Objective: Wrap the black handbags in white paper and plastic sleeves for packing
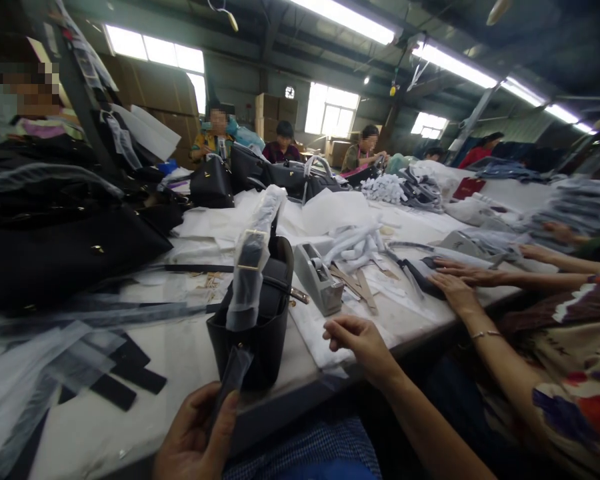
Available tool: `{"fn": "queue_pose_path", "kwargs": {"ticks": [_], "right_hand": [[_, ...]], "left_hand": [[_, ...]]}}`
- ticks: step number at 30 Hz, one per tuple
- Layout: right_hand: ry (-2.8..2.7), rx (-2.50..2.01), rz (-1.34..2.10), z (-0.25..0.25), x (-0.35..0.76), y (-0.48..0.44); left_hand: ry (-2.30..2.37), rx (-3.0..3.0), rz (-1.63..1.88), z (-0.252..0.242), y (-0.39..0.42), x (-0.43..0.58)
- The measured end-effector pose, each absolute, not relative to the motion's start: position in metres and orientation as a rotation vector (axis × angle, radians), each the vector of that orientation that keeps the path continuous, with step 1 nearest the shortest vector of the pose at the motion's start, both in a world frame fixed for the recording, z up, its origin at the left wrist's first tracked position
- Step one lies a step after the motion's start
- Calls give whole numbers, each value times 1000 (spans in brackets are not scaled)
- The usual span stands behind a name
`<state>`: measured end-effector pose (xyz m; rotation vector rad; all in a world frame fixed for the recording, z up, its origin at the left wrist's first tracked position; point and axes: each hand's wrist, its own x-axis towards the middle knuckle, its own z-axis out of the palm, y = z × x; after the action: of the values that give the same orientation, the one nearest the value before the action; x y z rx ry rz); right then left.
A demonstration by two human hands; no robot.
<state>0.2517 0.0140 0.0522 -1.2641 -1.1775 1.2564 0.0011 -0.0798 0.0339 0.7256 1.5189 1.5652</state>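
Observation:
A black handbag (250,340) stands upright at the table's front edge, its handle (247,267) wrapped in thin white film around a gold buckle. My left hand (203,427) pinches a short dark strap (233,377) with a clear film sleeve, at the bag's near side. To the right of the bag, my right hand (355,337) is raised above the table edge with thumb and fingers drawn together. Whatever those fingertips hold, if anything, is too small to make out. Just beyond them sits a grey tape dispenser (320,280), apart from the hand.
Black bags (65,247) crowd the left side, with film-covered straps (125,373) in front. White wrapping sheets (340,210), white rolls (355,243) and brown card strips (365,290) lie farther back. A co-worker's hands (455,287) press a dark piece at right.

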Motion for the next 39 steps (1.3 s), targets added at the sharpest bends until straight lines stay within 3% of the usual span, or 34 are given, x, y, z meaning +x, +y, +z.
{"fn": "queue_pose_path", "kwargs": {"ticks": [7, 14, 21, 39], "right_hand": [[-1385, -940, 1644, 92, 164, -37], [-1542, -1248, 1351, 84, 127, -23], [-1678, -975, 1614, 76, 150, -16], [-1590, -1185, 1262, 66, 128, -29]], "left_hand": [[1449, 802, 1584, 40, -83, 4], [1369, 886, 1591, 36, -82, -2], [1249, 614, 1313, 51, -89, -4], [1137, 689, 1131, 62, -87, -10]]}}
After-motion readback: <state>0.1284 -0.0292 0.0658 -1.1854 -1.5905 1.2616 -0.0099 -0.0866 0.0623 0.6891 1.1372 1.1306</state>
